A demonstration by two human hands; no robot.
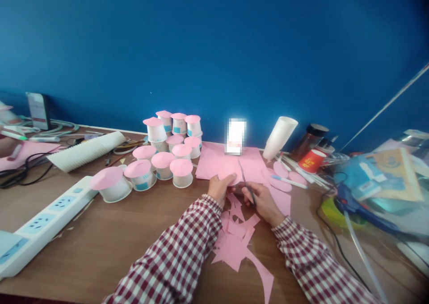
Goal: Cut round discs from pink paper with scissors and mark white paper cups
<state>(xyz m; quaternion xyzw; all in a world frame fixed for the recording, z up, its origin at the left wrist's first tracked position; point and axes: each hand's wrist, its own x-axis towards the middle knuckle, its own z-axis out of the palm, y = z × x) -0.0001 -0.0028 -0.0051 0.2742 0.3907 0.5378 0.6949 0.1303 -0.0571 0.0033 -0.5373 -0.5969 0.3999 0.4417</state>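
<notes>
My left hand (pixel 220 188) is closed on a piece of pink paper (pixel 234 177), thumb on top. In my right hand (pixel 262 200) is a pair of scissors (pixel 244 179), the dark blades pointing away from me along the paper's right side. Whether the blades touch the paper I cannot tell. Pink paper scraps (pixel 232 249) lie in a pile on the table below both hands. Behind the hands rests a stack of pink sheets (pixel 211 163). Pink paper discs (pixel 282 183) and a marker (pixel 290 181) lie right of my right hand.
Several upturned paper cups (pixel 182 181) with pink cone tops stand at left. A power strip (pixel 50 219) and nested white cups (pixel 89 151) lie farther left. Another cup stack (pixel 280 136) leans near the wall. At right are a red cup (pixel 312 162) and a blue glue gun (pixel 365 212).
</notes>
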